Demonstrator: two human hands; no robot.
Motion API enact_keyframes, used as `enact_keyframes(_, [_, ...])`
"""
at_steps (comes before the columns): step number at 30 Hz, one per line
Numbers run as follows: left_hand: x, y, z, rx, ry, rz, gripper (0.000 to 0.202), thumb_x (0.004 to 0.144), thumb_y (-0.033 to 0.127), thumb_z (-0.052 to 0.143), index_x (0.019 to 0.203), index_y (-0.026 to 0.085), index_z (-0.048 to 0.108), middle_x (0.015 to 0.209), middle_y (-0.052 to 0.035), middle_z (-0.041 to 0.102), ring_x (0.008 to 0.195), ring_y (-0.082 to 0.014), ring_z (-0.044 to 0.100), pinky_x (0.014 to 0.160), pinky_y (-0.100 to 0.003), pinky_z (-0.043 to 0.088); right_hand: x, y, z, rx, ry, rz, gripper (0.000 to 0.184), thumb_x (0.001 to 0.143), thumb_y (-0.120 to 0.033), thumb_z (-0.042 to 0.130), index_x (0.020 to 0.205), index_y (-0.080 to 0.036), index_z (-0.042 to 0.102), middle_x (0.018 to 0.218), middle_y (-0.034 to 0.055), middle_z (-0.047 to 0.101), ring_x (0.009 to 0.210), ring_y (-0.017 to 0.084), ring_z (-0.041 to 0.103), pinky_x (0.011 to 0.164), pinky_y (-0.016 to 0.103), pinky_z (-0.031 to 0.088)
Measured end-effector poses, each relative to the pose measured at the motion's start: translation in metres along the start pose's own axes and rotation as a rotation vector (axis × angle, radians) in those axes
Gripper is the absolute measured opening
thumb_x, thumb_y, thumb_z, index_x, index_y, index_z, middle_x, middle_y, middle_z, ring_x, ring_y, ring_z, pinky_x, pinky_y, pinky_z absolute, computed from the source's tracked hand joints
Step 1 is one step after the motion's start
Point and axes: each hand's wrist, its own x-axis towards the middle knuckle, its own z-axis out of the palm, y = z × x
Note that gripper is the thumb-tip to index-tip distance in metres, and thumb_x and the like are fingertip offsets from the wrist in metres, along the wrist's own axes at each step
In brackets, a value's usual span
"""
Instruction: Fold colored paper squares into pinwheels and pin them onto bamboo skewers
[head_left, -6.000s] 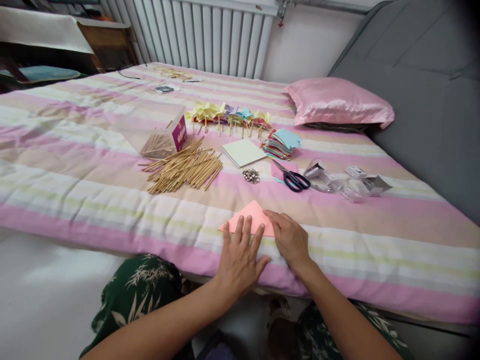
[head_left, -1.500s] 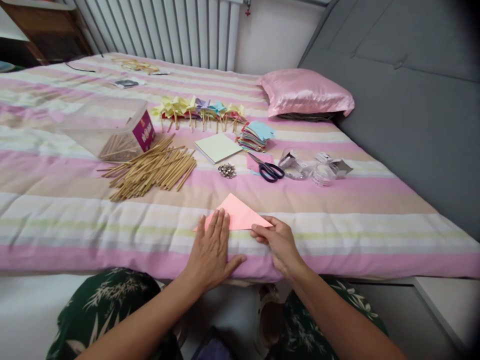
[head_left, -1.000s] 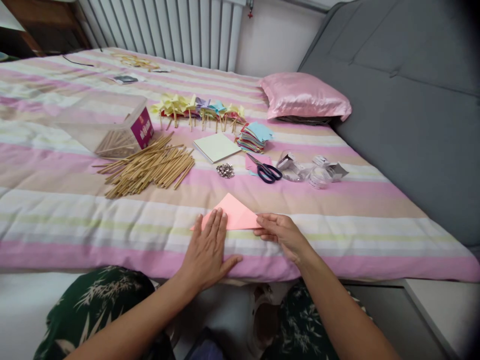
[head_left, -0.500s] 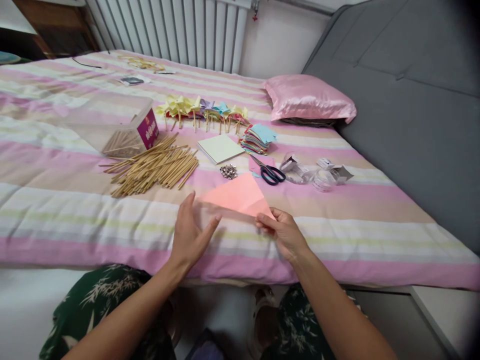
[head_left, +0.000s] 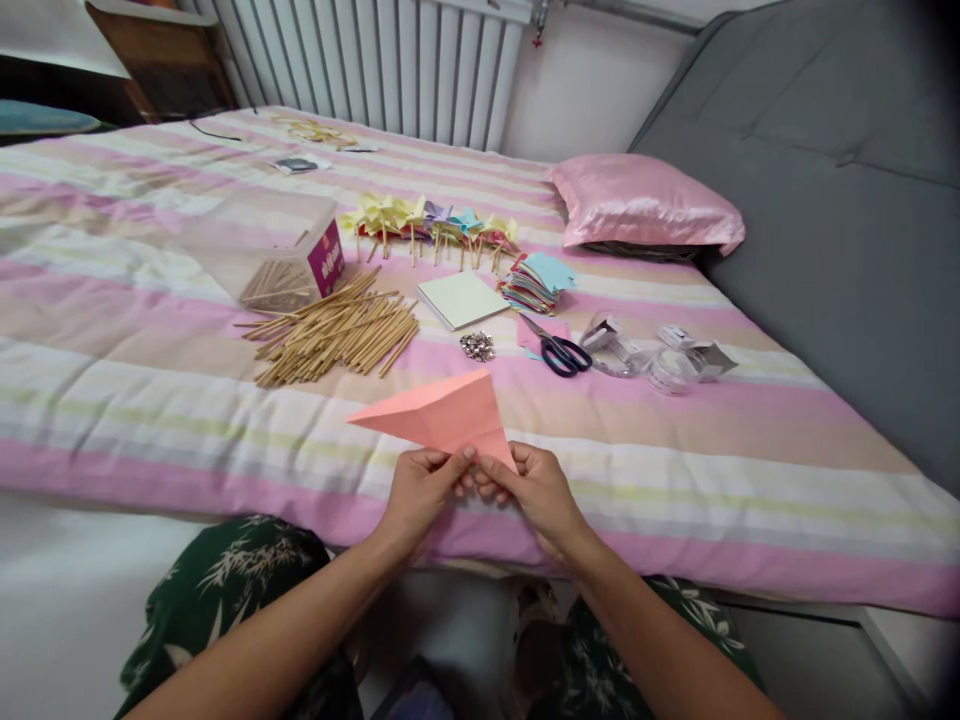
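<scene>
A folded sheet of coral-pink paper (head_left: 442,408) is held low over the near side of the bed, its long point reaching left. My left hand (head_left: 426,490) pinches its lower edge between thumb and fingers. Right beside it, my right hand (head_left: 534,490) grips the paper close to its lower right corner. The two thumbs almost meet. Beyond the paper lie a small heap of shiny metal pieces (head_left: 478,346) and dark-handled scissors (head_left: 559,350), the latter resting partly on pink paper. A stack of pale paper squares (head_left: 461,300) lies farther back.
Left of the paper is a pile of thin wooden sticks (head_left: 337,335), beside a clear plastic box (head_left: 259,235) with more sticks. Several paper pinwheels (head_left: 427,218) line up behind. Cut colored papers (head_left: 536,283), tape rolls (head_left: 667,370) and a pink pillow (head_left: 649,205) are to the right.
My left hand has gone from open beside the paper to pinching its lower edge. The paper and my right hand have come lower and nearer. The view has shifted slightly left.
</scene>
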Motion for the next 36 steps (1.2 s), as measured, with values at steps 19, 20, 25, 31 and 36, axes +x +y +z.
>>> enact_keyframes(19, [0.026,0.035,-0.043,-0.128,0.186,0.022,0.028,0.059,0.036,0.077,0.054,0.011,0.066,0.053,-0.0037,0.061,0.049,-0.0084,0.051,0.049,-0.02,0.041,-0.005,-0.011,-0.034,-0.019,-0.032,0.216,0.033,0.061,-0.042,0.078,0.062,-0.013,0.062,0.055,0.0023,0.067,0.044,0.008,0.055,0.047,0.019,0.038])
enact_keyframes(20, [0.027,0.036,-0.045,-0.135,0.187,0.018,0.028,0.059,0.035,0.077,0.055,0.01,0.066,0.053,-0.0041,0.062,0.049,-0.0086,0.051,0.049,-0.02,0.041,-0.005,-0.012,-0.035,-0.019,-0.037,0.217,0.033,0.061,-0.041,0.078,0.062,-0.013,0.062,0.055,0.0023,0.067,0.044,0.008,0.055,0.047,0.019,0.038])
enact_keyframes(25, [0.034,0.043,-0.056,-0.241,0.29,0.064,0.027,0.065,0.034,0.071,0.071,0.008,0.069,0.057,-0.0036,0.062,0.05,-0.0084,0.054,0.048,-0.019,0.043,-0.003,-0.009,-0.04,-0.025,0.002,0.172,0.033,0.061,-0.043,0.077,0.063,-0.013,0.062,0.055,0.0033,0.067,0.045,0.009,0.055,0.046,0.019,0.039])
enact_keyframes(31, [0.03,0.035,-0.046,0.222,0.395,0.413,0.04,0.076,0.039,0.061,0.107,0.013,0.063,0.093,-0.0073,0.064,0.057,-0.0088,0.059,0.05,-0.022,0.049,-0.003,-0.001,-0.036,-0.254,0.244,-0.112,0.031,0.071,-0.045,0.069,0.071,-0.015,0.064,0.062,0.0051,0.069,0.053,0.015,0.061,0.05,0.023,0.043])
enact_keyframes(36, [0.02,0.016,-0.032,0.9,0.224,0.975,0.048,0.082,0.024,0.058,0.129,0.023,0.047,0.131,-0.0122,0.05,0.071,-0.0088,0.062,0.063,-0.023,0.054,-0.01,0.006,-0.022,-0.895,0.487,-0.519,0.028,0.079,-0.033,0.058,0.056,-0.019,0.056,0.049,-0.0007,0.057,0.046,0.012,0.051,0.05,0.023,0.036])
